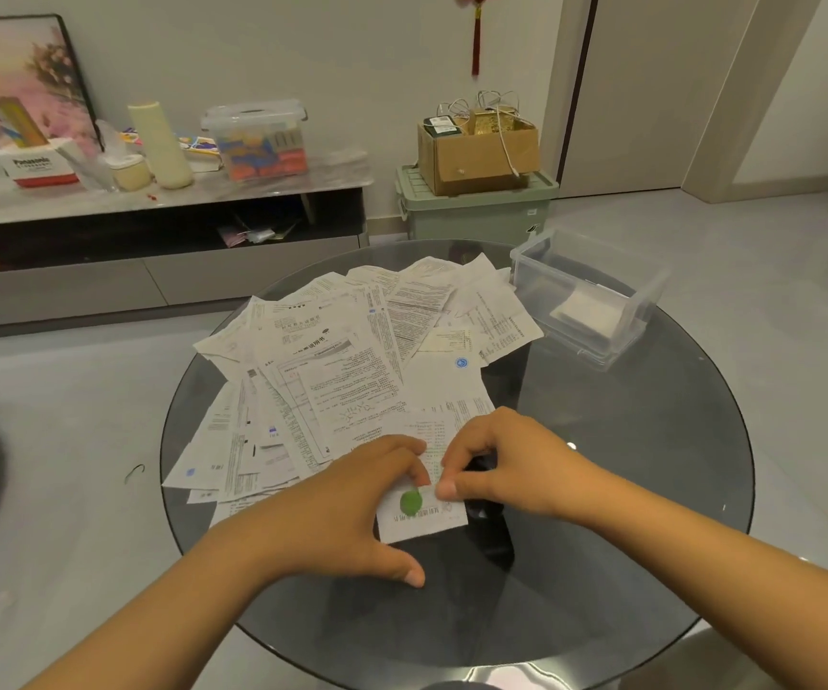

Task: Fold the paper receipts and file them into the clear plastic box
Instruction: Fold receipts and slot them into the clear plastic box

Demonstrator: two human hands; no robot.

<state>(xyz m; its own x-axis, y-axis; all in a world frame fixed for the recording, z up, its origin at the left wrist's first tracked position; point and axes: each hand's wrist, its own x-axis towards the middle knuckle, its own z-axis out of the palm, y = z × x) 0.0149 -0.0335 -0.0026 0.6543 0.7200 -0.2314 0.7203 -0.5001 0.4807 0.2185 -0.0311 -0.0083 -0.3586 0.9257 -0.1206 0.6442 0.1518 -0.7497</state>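
Observation:
A white receipt with a green round mark (421, 515) lies at the near edge of the paper pile on the round glass table (625, 490). My left hand (352, 505) rests on its left side, fingertips pressing down, thumb spread toward me. My right hand (496, 465) pinches the receipt's upper edge between thumb and curled fingers. Several unfolded receipts and leaflets (352, 351) spread across the table's far half. The clear plastic box (586, 296) stands open at the far right with a folded paper inside.
A low cabinet (153, 201) at the back carries a lidded plastic box, a cream cylinder and cartons. A cardboard box (476, 151) sits on a green bin (476, 211). Bare glass lies near me and to the right.

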